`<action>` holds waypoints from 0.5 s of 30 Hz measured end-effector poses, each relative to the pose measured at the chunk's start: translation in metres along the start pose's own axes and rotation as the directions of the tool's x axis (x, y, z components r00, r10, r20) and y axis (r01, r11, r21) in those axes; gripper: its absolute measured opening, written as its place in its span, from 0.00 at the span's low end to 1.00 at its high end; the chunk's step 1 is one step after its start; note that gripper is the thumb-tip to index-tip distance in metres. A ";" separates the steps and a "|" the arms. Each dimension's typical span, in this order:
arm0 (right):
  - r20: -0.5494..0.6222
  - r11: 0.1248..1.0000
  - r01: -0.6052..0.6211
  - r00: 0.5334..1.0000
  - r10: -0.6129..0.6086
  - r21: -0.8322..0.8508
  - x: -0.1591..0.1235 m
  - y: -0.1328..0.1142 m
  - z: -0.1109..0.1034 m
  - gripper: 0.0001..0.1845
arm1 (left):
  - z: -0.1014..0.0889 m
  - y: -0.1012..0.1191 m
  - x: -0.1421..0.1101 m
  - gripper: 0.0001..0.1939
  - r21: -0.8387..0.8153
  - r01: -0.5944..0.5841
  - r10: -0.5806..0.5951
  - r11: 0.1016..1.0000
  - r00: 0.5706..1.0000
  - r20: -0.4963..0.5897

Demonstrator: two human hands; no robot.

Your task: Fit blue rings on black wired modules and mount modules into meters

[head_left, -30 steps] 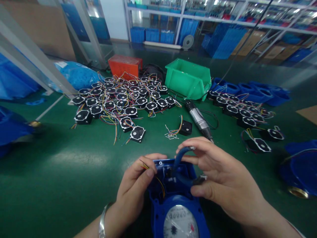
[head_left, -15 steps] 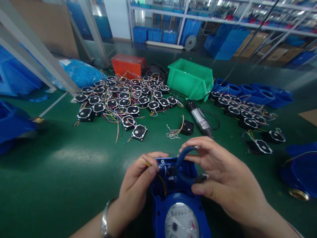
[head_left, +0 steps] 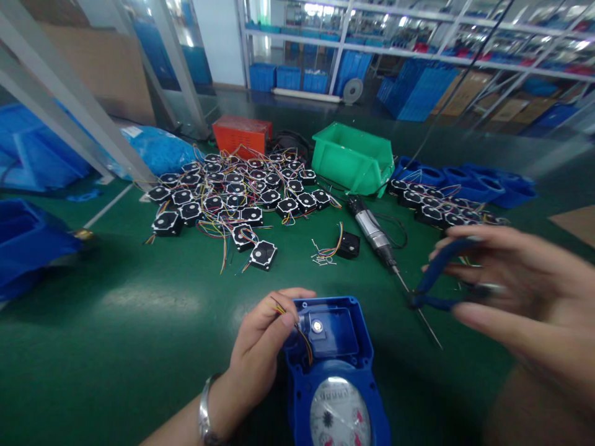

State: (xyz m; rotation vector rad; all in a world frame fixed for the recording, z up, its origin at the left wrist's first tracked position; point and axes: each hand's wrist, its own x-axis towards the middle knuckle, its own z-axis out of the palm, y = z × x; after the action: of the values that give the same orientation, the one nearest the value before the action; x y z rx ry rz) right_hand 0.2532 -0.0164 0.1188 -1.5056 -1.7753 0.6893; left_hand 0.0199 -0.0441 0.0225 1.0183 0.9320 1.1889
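Note:
My left hand (head_left: 263,341) pinches thin yellow, red and black wires (head_left: 304,344) at the upper left edge of a blue water meter (head_left: 292,396). The meter's round dial (head_left: 340,412) faces up under a clear cover. Above the dial is an open box-shaped compartment (head_left: 341,331) with a small round metal piece (head_left: 317,326) in it. Off to the right, my right hand (head_left: 515,291) is closed around small blue-handled pliers (head_left: 439,272). Motion blurs that hand, and the jaws point left, apart from the meter.
An electric screwdriver (head_left: 372,229) lies ahead, its long bit pointing toward me. Left of it are a black module (head_left: 348,245) and loose screws (head_left: 324,260). Many wired black modules (head_left: 232,186) cover the back of the green table, beside a green bin (head_left: 351,158) and a red box (head_left: 242,135).
My right hand has pulled the pliers out of the meter's compartment and moved right with them. My left hand keeps its pinch on the wires. The compartment's inside now shows.

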 end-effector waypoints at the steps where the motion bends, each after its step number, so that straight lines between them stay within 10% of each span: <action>1: 0.073 0.987 -0.044 0.996 0.056 -0.157 0.004 0.008 0.000 0.29 | 0.000 0.000 0.000 0.08 0.003 -0.003 0.002 1.000 1.000 0.003; 5: 0.312 0.725 0.027 0.913 0.262 -0.688 0.014 0.047 0.024 0.26 | 0.001 0.000 0.001 0.08 0.011 -0.026 0.026 1.000 1.000 0.010; 9: 0.394 0.562 0.115 0.825 0.405 -0.819 0.018 0.066 0.043 0.25 | 0.001 0.000 0.000 0.07 0.028 -0.034 0.033 0.999 0.999 0.020; 15: 0.388 0.614 0.246 0.915 0.107 -0.750 0.051 0.020 0.064 0.28 | 0.000 0.005 0.000 0.08 0.141 -0.145 0.141 0.979 0.989 0.039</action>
State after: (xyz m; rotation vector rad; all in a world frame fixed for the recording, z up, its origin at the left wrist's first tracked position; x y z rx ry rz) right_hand 0.2112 0.0399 0.0724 -1.9186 -2.6749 0.1211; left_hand 0.0184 -0.0436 0.0274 1.2323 0.9445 1.2364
